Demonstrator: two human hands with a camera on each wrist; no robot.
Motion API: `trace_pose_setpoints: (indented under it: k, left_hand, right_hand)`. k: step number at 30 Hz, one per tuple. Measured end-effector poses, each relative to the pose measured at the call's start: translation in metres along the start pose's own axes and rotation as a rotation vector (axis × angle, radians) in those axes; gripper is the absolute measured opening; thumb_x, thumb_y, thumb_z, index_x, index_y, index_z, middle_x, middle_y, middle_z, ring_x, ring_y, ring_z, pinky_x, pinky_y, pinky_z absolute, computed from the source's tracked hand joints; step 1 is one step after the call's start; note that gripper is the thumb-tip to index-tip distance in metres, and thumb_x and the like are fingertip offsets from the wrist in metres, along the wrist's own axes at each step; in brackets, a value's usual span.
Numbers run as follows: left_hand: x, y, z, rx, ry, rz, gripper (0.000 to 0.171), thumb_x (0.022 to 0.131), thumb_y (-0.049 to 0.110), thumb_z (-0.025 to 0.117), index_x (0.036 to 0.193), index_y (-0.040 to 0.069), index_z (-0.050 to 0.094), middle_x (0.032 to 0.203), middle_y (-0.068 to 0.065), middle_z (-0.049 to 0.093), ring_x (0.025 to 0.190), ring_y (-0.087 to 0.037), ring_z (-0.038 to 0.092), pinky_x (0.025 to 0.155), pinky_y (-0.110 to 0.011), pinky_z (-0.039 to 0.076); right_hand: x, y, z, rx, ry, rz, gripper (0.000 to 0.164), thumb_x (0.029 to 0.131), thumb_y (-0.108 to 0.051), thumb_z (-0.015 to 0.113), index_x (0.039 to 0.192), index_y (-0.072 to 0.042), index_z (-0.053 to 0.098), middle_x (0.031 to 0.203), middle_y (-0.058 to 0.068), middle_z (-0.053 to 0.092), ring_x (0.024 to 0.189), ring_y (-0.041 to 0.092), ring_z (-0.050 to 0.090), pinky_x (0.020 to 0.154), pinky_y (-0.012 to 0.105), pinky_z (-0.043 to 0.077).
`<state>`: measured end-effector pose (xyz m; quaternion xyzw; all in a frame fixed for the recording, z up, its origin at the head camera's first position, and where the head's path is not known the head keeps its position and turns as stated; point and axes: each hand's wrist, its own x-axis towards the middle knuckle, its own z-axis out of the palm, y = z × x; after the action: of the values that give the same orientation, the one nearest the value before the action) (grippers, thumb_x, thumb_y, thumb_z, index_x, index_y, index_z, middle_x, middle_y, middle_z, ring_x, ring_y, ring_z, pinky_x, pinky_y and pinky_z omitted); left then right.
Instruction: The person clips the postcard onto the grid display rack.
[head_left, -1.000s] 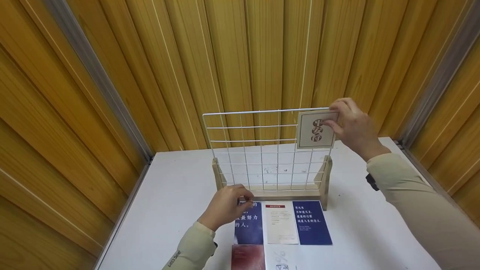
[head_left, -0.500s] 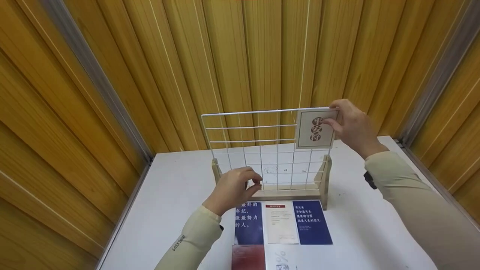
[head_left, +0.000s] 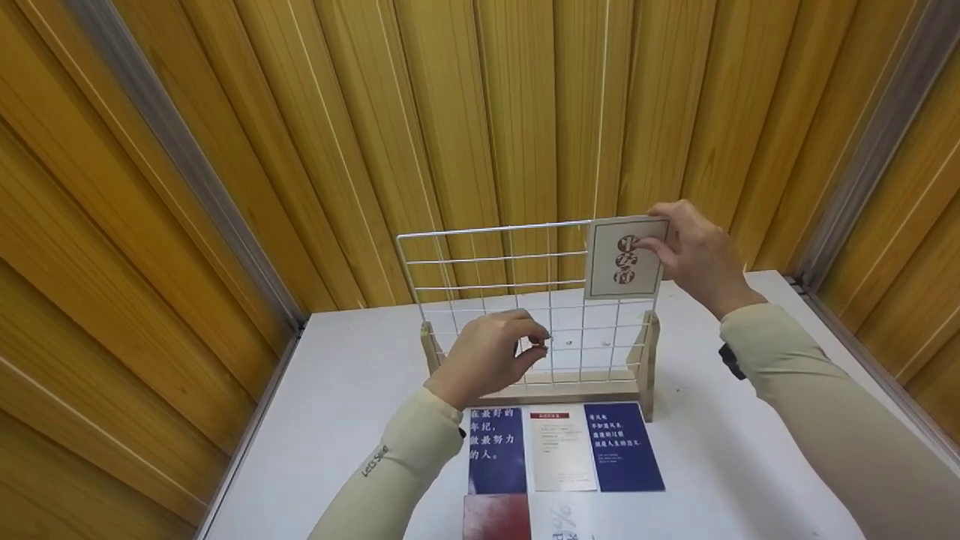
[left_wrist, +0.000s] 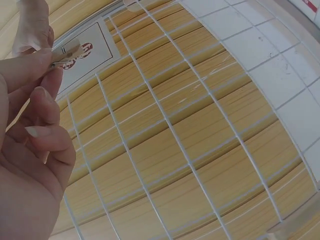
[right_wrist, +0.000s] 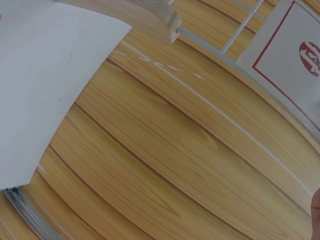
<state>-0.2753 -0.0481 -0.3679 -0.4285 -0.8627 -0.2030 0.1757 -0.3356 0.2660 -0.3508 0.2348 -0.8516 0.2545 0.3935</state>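
At the top right corner of a white wire grid (head_left: 495, 229), my right hand (head_left: 703, 259) pinches a cream card (head_left: 604, 279) with red round characters and a dark border. The thumb presses its front, while the other fingers reach over behind the top edge. My left hand (head_left: 489, 356) is raised before the middle of the grid, below and left of the card. Between its thumb and fingertip it pinches a small wooden clothespin (left_wrist: 72, 52), partly covered by the fingers. Only a sliver of the right hand shows in the right wrist view.
Wooden feet (head_left: 649, 367) hold the grid upright on the white table (head_left: 360, 390). In front lie a blue card (head_left: 495, 469), a cream sheet (head_left: 562, 457), another blue card (head_left: 626, 457), a red card (head_left: 495, 517) and a white card (head_left: 559, 517). Wood-grain panels stand behind.
My left hand has risen from over the left blue card to the front of the grid, moving up and right towards the held card. The right hand keeps its grip at the corner.
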Motion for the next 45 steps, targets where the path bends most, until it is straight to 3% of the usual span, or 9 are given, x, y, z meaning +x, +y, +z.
trace_pose_setpoints:
  k: [16, 28, 33, 38, 45]
  left_hand:
    - [0.047, 0.014, -0.025, 0.026, 0.063, 0.081, 0.01, 0.09, 0.015, 0.074, 0.099, 0.01, 0.076, 0.093, 0.003, 0.07, 0.082, -0.007, 0.065, 0.072, -0.018, 0.05]
    - [0.085, 0.015, -0.046, 0.013, 0.052, 0.037, 0.008, 0.09, 0.011, 0.073, 0.098, 0.009, 0.075, 0.095, 0.003, 0.069, 0.086, -0.007, 0.064, 0.072, -0.02, 0.05]
    - [0.095, 0.014, -0.047, -0.004, 0.043, 0.028, 0.007, 0.091, 0.011, 0.072, 0.097, 0.008, 0.074, 0.094, 0.002, 0.069, 0.086, -0.011, 0.065, 0.073, -0.021, 0.05]
    - [0.109, 0.016, -0.049, -0.04, 0.074, 0.005, 0.006, 0.091, 0.012, 0.073, 0.096, 0.008, 0.074, 0.095, 0.002, 0.07, 0.088, -0.011, 0.064, 0.075, -0.021, 0.049]
    - [0.13, 0.02, -0.053, -0.024, 0.094, -0.051, 0.005, 0.09, 0.013, 0.075, 0.094, 0.011, 0.075, 0.096, 0.005, 0.07, 0.092, -0.01, 0.065, 0.079, -0.025, 0.051]
  right_hand:
    - [-0.004, -0.002, 0.003, 0.023, 0.035, 0.016, 0.038, 0.086, -0.004, 0.076, 0.117, -0.002, 0.056, 0.102, 0.015, 0.059, 0.085, 0.028, 0.064, 0.072, 0.044, 0.053]
    - [-0.005, -0.004, 0.009, 0.036, 0.049, 0.002, 0.037, 0.086, -0.003, 0.076, 0.117, -0.001, 0.057, 0.102, 0.015, 0.058, 0.088, 0.026, 0.063, 0.076, 0.043, 0.055]
    - [-0.005, -0.005, 0.01, 0.025, 0.044, -0.008, 0.037, 0.085, -0.003, 0.076, 0.117, -0.001, 0.057, 0.102, 0.014, 0.058, 0.087, 0.023, 0.062, 0.075, 0.04, 0.055]
    - [-0.004, -0.006, 0.009, 0.006, 0.045, -0.011, 0.038, 0.084, -0.002, 0.077, 0.117, -0.001, 0.058, 0.101, 0.013, 0.058, 0.085, 0.022, 0.061, 0.074, 0.039, 0.054]
    - [-0.003, -0.007, 0.01, 0.003, 0.054, -0.02, 0.038, 0.084, -0.004, 0.078, 0.117, -0.001, 0.059, 0.101, 0.014, 0.057, 0.083, 0.025, 0.062, 0.075, 0.042, 0.056]
